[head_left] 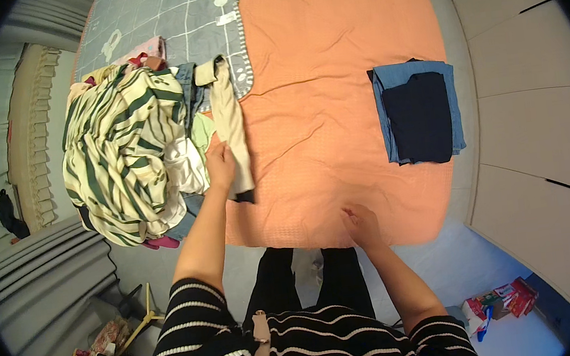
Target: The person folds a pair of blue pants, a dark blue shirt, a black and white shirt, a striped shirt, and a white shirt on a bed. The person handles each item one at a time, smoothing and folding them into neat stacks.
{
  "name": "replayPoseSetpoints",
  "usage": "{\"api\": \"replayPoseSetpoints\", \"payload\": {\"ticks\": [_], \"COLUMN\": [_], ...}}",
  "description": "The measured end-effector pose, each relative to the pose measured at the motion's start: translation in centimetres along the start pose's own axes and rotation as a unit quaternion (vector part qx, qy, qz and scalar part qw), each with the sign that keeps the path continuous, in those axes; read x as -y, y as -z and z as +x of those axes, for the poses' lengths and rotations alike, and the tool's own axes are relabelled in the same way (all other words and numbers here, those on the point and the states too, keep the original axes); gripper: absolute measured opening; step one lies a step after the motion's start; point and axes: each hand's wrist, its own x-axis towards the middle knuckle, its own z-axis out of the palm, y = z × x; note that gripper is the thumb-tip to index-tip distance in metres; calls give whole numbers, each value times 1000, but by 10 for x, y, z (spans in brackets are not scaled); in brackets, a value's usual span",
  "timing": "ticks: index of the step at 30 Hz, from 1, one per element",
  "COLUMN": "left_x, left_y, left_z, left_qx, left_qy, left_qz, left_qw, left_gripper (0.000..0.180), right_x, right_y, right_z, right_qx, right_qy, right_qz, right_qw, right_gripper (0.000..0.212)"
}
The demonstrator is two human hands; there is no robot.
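My left hand is closed at the edge of a long cream garment, which hangs over the right side of a clothes heap and onto the orange bedspread. The garment's kind is unclear. Left of it lies a large green-and-cream striped piece, with a white cloth and a light green cloth tucked beside it. Over the bed's near edge, my right hand hovers with its fingers loosely bent and nothing visible in them.
Folded blue and dark clothes are stacked at the bed's right side. A grey blanket covers the far left. White cabinets line the right wall; grey curtains hang at left. A yellow-legged stand is at lower left.
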Motion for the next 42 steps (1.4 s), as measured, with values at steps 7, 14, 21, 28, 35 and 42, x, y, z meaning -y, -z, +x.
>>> {"api": "replayPoseSetpoints", "payload": {"ticks": [7,14,21,28,35,42], "left_x": [-105,-54,-137,-164,-170,-175], "left_y": [99,159,213,206,225,258], "left_z": [-144,-160,-117,-139,-153,-140], "left_qx": [258,320,275,307,350,204], "left_qy": [-139,190,185,-106,-44,58], "left_qz": [-252,-519,-682,-422,-403,-702], "left_qw": [922,770,651,846,845,680], "left_gripper": [19,30,38,28,31,32], "right_x": [142,218,266,291,300,311], "right_y": [-69,-69,-34,-32,-6,18], "right_z": [37,7,-47,-63,-61,-70], "right_qx": [138,152,281,41,-9,-64], "right_qy": [-322,-193,-12,35,49,121], "right_qz": [703,524,354,408,431,622], "right_qw": [619,816,892,911,901,771], "right_gripper": [46,43,47,65,28,30]}}
